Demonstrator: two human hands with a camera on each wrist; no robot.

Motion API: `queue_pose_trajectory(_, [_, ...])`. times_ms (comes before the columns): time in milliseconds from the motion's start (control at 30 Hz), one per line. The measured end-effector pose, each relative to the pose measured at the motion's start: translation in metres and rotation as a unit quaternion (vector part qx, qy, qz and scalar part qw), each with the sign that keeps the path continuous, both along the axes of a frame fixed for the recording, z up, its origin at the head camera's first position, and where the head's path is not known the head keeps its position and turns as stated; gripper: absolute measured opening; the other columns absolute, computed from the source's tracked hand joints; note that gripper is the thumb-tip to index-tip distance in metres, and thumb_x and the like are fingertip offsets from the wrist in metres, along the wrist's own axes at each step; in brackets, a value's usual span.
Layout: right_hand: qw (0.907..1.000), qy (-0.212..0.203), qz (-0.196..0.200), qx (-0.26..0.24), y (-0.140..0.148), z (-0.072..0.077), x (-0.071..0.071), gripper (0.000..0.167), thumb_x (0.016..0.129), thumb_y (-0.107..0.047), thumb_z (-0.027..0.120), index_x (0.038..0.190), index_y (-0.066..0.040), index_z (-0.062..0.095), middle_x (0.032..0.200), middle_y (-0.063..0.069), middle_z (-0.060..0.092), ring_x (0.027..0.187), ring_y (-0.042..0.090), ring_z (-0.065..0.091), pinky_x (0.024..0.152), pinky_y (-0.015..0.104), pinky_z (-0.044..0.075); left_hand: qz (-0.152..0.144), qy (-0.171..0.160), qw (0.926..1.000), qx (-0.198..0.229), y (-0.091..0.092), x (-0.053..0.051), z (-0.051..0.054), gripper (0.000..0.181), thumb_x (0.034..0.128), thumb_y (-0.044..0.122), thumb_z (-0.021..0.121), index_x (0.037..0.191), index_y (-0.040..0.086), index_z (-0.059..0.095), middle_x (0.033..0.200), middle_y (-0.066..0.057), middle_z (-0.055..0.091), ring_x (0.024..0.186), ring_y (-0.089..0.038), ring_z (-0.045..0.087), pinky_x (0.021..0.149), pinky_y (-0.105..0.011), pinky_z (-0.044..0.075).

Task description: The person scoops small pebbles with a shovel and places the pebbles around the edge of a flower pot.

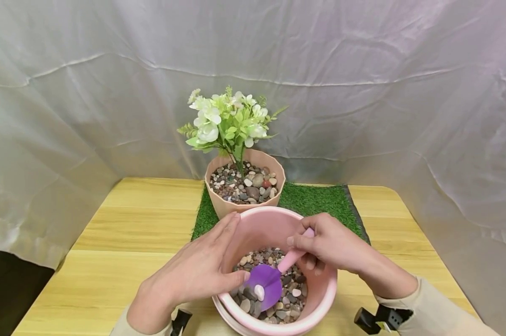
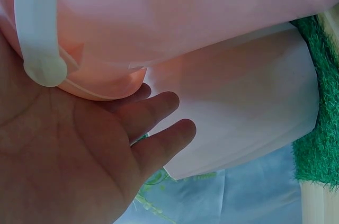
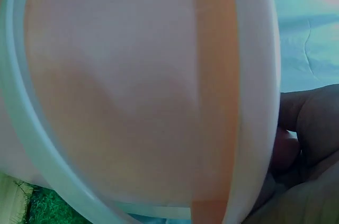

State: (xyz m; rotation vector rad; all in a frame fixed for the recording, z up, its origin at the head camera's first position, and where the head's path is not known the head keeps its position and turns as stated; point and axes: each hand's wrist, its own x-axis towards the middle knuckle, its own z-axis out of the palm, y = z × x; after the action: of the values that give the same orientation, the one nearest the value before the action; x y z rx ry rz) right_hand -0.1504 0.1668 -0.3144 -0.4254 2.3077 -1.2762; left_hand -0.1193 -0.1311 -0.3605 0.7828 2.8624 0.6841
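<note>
My right hand (image 1: 334, 243) grips the pink handle of a toy shovel (image 1: 271, 287) with a purple blade. The blade is tilted down among small pebbles (image 1: 292, 275) inside a pink bucket (image 1: 278, 329); a white pebble (image 1: 259, 292) lies on it. My left hand (image 1: 194, 270) rests on the bucket's left rim, thumb over the inside, fingers extended along the outside. From the left wrist, the palm of that hand (image 2: 90, 144) lies against the outer wall, below a white handle (image 2: 37, 28). In the right wrist view the bucket (image 3: 132, 75) hides the shovel, and part of my right hand (image 3: 318, 134) shows.
Just behind the bucket stands a peach flowerpot (image 1: 219, 205) with white artificial flowers (image 1: 232, 116) and pebbles. It sits on a green turf mat (image 1: 324, 200) on the wooden table (image 1: 131, 224). Grey cloth (image 1: 341, 93) hangs behind and at both sides.
</note>
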Motion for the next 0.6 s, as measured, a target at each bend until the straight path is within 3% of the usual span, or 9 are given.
queue_pose_trajectory(600, [0.9998,-0.007,-0.02,-0.004,0.0096,0.0017,-0.0034,0.026,0.099,-0.025,0.073,0.095,0.001,0.071,0.061,0.009,0.068,0.044,0.012,0.059,0.042,0.034,0.057,0.003,-0.001,1.0,-0.003,0.0007,0.0003,-0.0001,0.11,0.0909,0.065,0.065,0.17,0.009,0.011,0.179,-0.006,0.006,0.159,-0.032,0.028,0.127,-0.052,0.033])
